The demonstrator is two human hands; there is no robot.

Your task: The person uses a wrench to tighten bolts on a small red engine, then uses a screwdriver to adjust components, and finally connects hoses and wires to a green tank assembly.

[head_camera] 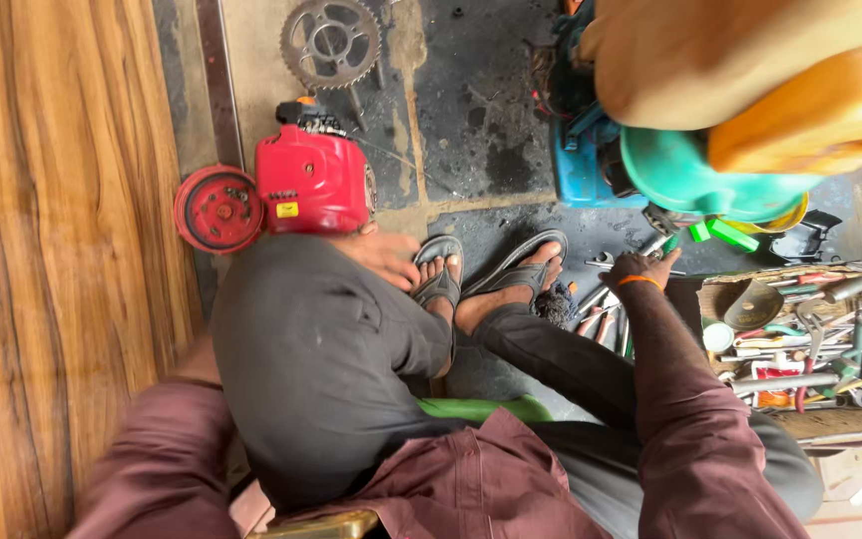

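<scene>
Presently, right hand reaches down, fingers curled narrow over loose spanners and tools on the oily floor beside the sandalled foot; risk, as a judgement: a slick steel handle slipping from the grasp onto bare toes. Left hand rests open on the knee, holding nothing, just below the red engine housing (glossy, scuffed, upright near a red disc).
</scene>
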